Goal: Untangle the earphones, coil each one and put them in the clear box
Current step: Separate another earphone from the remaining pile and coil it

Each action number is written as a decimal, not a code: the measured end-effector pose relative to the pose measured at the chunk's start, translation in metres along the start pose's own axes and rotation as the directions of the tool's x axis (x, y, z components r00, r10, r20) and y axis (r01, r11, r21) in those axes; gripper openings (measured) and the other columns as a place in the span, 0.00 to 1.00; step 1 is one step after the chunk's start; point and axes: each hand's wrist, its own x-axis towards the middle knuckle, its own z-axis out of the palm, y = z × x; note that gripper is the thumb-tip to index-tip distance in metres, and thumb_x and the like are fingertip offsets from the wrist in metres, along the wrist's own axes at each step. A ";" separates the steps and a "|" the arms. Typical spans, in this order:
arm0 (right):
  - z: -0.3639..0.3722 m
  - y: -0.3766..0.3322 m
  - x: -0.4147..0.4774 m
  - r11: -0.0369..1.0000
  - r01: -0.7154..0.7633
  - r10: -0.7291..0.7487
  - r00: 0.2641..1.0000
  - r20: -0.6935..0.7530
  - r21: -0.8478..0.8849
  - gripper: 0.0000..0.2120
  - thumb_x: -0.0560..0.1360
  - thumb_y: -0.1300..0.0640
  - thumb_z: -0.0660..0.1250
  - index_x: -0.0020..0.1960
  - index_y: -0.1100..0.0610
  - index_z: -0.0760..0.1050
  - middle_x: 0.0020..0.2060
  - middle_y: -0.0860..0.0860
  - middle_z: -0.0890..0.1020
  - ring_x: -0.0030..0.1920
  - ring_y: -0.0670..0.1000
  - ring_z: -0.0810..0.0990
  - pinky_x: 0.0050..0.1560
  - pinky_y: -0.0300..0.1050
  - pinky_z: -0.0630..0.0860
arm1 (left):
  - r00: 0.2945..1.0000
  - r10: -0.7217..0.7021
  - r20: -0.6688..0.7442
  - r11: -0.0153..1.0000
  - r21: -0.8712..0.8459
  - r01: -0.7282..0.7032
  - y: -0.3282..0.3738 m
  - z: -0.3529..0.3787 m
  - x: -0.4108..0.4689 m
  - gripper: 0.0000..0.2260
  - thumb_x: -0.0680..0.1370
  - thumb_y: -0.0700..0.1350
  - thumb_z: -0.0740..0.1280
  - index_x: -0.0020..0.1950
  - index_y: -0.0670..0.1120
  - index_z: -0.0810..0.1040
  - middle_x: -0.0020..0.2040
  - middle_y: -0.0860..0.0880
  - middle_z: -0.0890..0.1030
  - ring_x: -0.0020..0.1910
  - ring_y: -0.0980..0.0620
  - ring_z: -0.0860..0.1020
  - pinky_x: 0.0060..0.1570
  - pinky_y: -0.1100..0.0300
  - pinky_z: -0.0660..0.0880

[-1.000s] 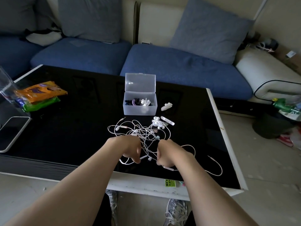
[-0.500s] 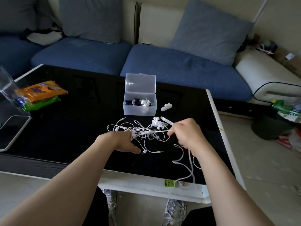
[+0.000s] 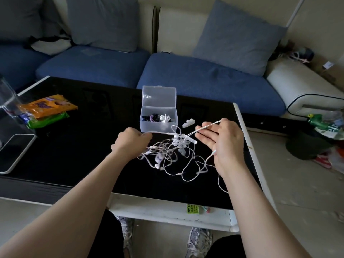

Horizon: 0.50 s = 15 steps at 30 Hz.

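A tangle of white earphones (image 3: pixel 173 152) hangs lifted just above the black glass table (image 3: pixel 78 151), its loose loops trailing down to the right. My left hand (image 3: pixel 132 140) grips the tangle's left side in a fist. My right hand (image 3: pixel 224 144) is raised on the right with straight fingers; one cable lies across them and another runs down past the palm. The clear box (image 3: pixel 158 125) stands right behind the tangle with its lid upright. Dark and white coiled earphones lie inside it.
A small white piece (image 3: pixel 188 123) lies to the right of the box. Orange and green snack packs (image 3: pixel 47 111), a clear bottle (image 3: pixel 7 98) and a white-framed tablet (image 3: pixel 14 153) sit at the table's left. The table's white right edge (image 3: pixel 248 146) is close to my right hand. A blue sofa stands behind.
Both hands rose and moved away from me, lifting the tangle toward the box. My right hand opened from a pinch to straight fingers, with the cable lying across them.
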 end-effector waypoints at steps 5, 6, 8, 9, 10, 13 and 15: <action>-0.001 -0.003 -0.008 0.998 -0.054 0.055 0.997 0.060 -0.016 0.10 0.90 0.51 0.52 0.60 0.55 0.68 0.39 0.63 0.87 0.41 0.64 0.89 0.40 0.55 0.87 | 0.987 -0.087 -0.136 0.994 -0.074 0.078 0.008 0.000 -0.006 0.13 0.75 0.55 0.62 0.36 0.47 0.73 0.43 0.48 0.78 0.45 0.41 0.77 0.57 0.44 0.74; 0.000 -0.001 -0.009 0.997 -0.034 0.041 0.994 0.098 -0.075 0.10 0.90 0.50 0.53 0.60 0.55 0.69 0.40 0.62 0.87 0.41 0.64 0.89 0.41 0.55 0.88 | 0.988 -0.079 -0.133 0.996 0.017 0.082 0.010 0.001 -0.008 0.10 0.75 0.54 0.63 0.43 0.49 0.77 0.52 0.47 0.78 0.54 0.39 0.76 0.62 0.42 0.71; 0.003 0.002 -0.012 0.990 0.018 0.008 0.983 0.183 -0.141 0.11 0.90 0.50 0.55 0.58 0.57 0.70 0.42 0.62 0.88 0.42 0.63 0.89 0.43 0.56 0.88 | 0.998 -0.015 -0.062 0.970 0.242 0.029 0.012 0.007 -0.011 0.15 0.74 0.53 0.67 0.60 0.55 0.78 0.65 0.46 0.69 0.66 0.36 0.67 0.66 0.43 0.64; 0.005 0.003 -0.013 0.988 0.038 -0.004 0.975 0.221 -0.151 0.12 0.90 0.50 0.55 0.58 0.58 0.70 0.44 0.62 0.88 0.42 0.63 0.90 0.44 0.56 0.88 | 0.998 0.064 -0.026 0.946 0.321 -0.053 0.013 0.008 -0.013 0.21 0.73 0.52 0.69 0.66 0.58 0.75 0.68 0.48 0.66 0.68 0.37 0.64 0.66 0.43 0.62; 0.007 0.004 -0.015 0.986 0.056 -0.016 0.968 0.250 -0.155 0.13 0.89 0.49 0.56 0.57 0.58 0.70 0.44 0.62 0.87 0.43 0.63 0.90 0.45 0.57 0.88 | 0.985 0.171 0.007 0.915 0.370 -0.162 0.015 0.009 -0.017 0.25 0.71 0.52 0.71 0.69 0.61 0.73 0.71 0.49 0.63 0.69 0.37 0.61 0.66 0.44 0.61; 0.011 0.006 -0.015 0.986 0.088 -0.041 0.954 0.298 -0.145 0.12 0.89 0.49 0.55 0.56 0.58 0.69 0.45 0.61 0.87 0.44 0.64 0.89 0.48 0.60 0.87 | 0.861 0.470 0.192 0.815 0.279 -0.507 0.023 0.014 -0.024 0.29 0.70 0.54 0.70 0.71 0.66 0.72 0.77 0.58 0.64 0.76 0.45 0.59 0.70 0.41 0.60; 0.012 0.005 -0.017 0.992 0.080 -0.044 0.944 0.326 -0.098 0.13 0.90 0.49 0.54 0.56 0.58 0.68 0.44 0.60 0.87 0.44 0.65 0.89 0.47 0.59 0.87 | 0.770 0.557 0.311 0.787 0.099 -0.609 0.025 0.020 -0.026 0.23 0.71 0.60 0.68 0.67 0.65 0.75 0.70 0.63 0.74 0.73 0.52 0.68 0.72 0.39 0.66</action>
